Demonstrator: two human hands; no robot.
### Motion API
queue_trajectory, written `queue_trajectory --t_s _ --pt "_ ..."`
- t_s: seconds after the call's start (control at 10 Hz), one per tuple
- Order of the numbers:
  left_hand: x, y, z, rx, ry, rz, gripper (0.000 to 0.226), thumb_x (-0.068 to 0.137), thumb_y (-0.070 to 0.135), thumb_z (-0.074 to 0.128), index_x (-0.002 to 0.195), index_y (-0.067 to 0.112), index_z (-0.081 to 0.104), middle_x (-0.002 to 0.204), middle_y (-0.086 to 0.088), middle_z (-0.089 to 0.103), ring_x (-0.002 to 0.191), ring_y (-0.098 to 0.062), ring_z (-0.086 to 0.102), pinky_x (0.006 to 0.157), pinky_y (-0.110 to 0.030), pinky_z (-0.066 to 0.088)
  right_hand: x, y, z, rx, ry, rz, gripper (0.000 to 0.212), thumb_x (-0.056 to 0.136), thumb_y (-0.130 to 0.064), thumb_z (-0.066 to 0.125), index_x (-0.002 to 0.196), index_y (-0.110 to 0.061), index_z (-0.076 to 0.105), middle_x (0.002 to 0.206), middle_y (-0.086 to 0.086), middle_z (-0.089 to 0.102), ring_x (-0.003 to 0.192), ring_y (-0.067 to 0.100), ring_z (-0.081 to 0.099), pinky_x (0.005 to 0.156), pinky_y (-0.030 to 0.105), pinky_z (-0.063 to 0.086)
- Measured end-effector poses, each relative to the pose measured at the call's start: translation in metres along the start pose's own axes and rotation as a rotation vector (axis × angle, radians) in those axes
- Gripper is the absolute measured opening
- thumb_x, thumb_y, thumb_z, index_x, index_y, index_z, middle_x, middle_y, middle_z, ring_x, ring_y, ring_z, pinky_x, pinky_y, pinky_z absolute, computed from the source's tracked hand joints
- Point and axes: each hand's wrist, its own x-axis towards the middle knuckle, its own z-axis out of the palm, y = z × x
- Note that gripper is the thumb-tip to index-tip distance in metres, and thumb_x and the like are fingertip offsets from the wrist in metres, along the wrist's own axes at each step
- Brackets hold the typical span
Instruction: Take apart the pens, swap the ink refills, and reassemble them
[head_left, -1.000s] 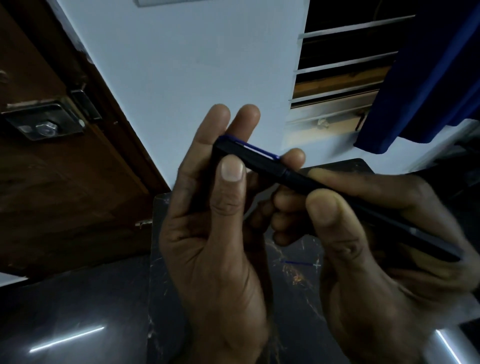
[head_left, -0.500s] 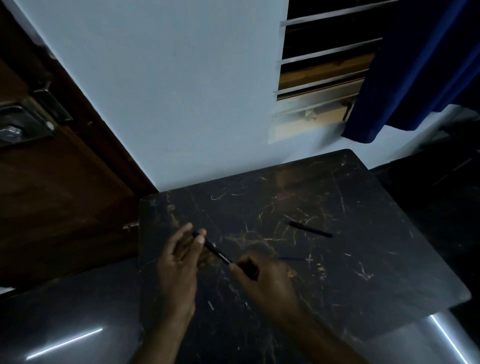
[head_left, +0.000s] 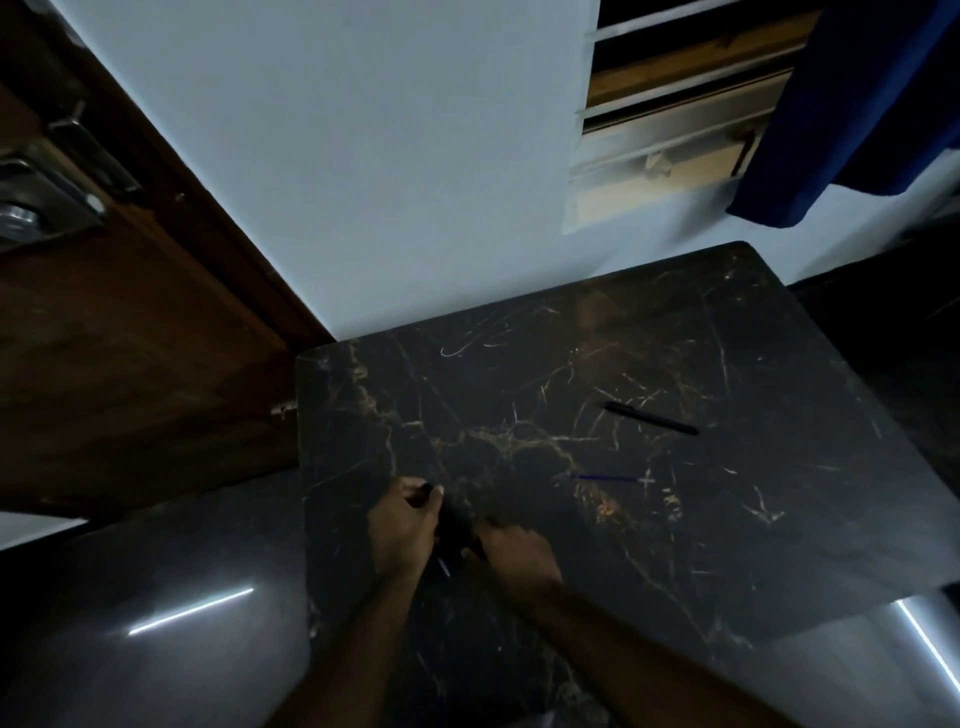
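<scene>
A dark, slim pen (head_left: 451, 519) is gripped at both ends above the near left part of a black marble-patterned counter (head_left: 779, 519) veined in gold. The left hand (head_left: 404, 525) is closed around the pen's upper end, whose tip shows just beyond thumb and forefinger. The right hand (head_left: 514, 556) is curled shut on the lower end, the two hands nearly touching. How the pen's parts are joined cannot be made out in the dim light. A short pale sliver (head_left: 444, 567) is seen between the wrists; what it is cannot be told.

Further right on the counter, a thin blue ink refill (head_left: 608, 477) is laid flat, well apart from the hands. Beyond it, nearer the far right edge, a second black pen (head_left: 650, 417) is left lying at a slant.

The counter is set against a pale blue wall (head_left: 389, 156). A brown wooden door (head_left: 130, 338) with a metal latch (head_left: 47, 202) is seen at left, a barred window (head_left: 670, 119) and dark blue curtain (head_left: 857, 104) at upper right.
</scene>
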Motion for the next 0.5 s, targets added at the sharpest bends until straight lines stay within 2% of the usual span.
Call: queue_trajectory --t_s 0.1,0.2,0.3,0.5 --pt "-0.005 -0.004 -0.003 0.072 -0.007 0.026 0.021 0.093 0.029 0.085 0.109 0.018 0.075 0.101 -0.002 0.081 0.092 -0.021 0.076 0.081 -0.034 0.063 0.006 -0.002 0.005 -0.043 -0.044 -0.007 0.034 0.104 -0.041 0.048 0.127 -0.018 0.058 0.127 0.013 0.067 0.109 0.036 0.067 0.086 0.041 0.052" --pt "-0.009 -0.002 -0.003 0.066 0.02 0.043 0.023 0.092 0.024 0.086 0.111 0.016 0.075 0.105 -0.002 0.079 0.094 -0.017 0.072 0.081 -0.027 0.054 0.012 -0.002 0.004 -0.073 -0.058 -0.022 0.034 0.105 -0.04 0.046 0.129 -0.018 0.058 0.129 0.012 0.066 0.111 0.036 0.067 0.086 0.04 0.052" --pt "-0.012 0.0 -0.003 0.061 0.038 0.066 0.024 0.092 0.021 0.086 0.112 0.013 0.076 0.107 -0.004 0.078 0.097 -0.017 0.071 0.083 -0.026 0.051 0.013 0.001 -0.001 -0.062 -0.061 -0.048 0.034 0.105 -0.04 0.047 0.13 -0.019 0.057 0.129 0.012 0.066 0.111 0.036 0.066 0.087 0.04 0.051" --pt "-0.015 0.004 0.0 0.076 0.091 0.065 0.025 0.094 0.023 0.084 0.115 0.015 0.075 0.112 -0.005 0.078 0.104 -0.023 0.074 0.092 -0.041 0.062 -0.009 0.026 -0.017 0.04 -0.021 -0.075 0.03 0.101 -0.042 0.049 0.121 -0.021 0.058 0.123 0.01 0.068 0.108 0.034 0.066 0.087 0.041 0.05"
